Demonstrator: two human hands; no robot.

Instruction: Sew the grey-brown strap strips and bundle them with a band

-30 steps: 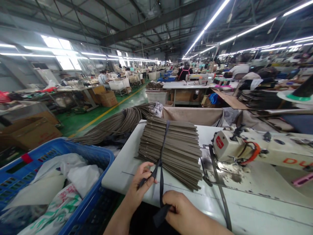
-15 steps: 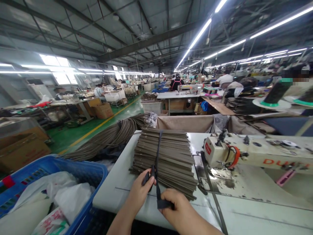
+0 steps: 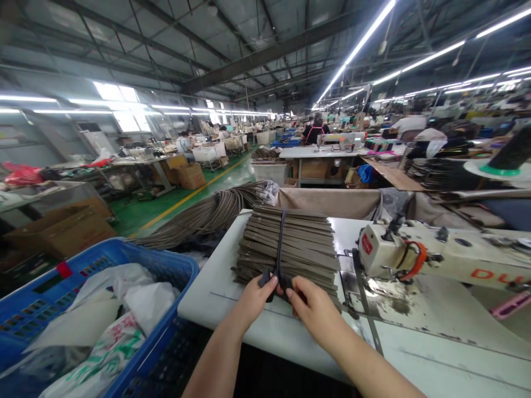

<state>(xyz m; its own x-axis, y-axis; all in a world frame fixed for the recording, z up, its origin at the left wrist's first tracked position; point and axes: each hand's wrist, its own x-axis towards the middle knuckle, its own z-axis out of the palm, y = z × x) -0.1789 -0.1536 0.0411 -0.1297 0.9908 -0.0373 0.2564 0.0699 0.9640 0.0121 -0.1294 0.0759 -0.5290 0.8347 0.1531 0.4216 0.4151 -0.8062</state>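
A thick stack of grey-brown flat strips point(image 3: 302, 249) lies on the white sewing table point(image 3: 215, 298), bound across its middle by a black strap point(image 3: 282, 235). My left hand point(image 3: 254, 301) and my right hand point(image 3: 313, 307) meet at the near edge of the stack. Both are closed, each pinching an end of the black strap close against the stack. The strap's ends are partly hidden under my fingers.
A cream sewing machine point(image 3: 423, 254) stands right of the stack. A blue crate point(image 3: 166, 265) with white bags sits at the left. A long bundle of grey strips point(image 3: 207, 213) hangs off the table's far left. Cardboard boxes point(image 3: 62, 229) and other people's workstations fill the hall behind.
Both hands have moved forward from the table's near edge up to the stack, drawing the loose strap ends in tight. The slack loop seen earlier is gone.
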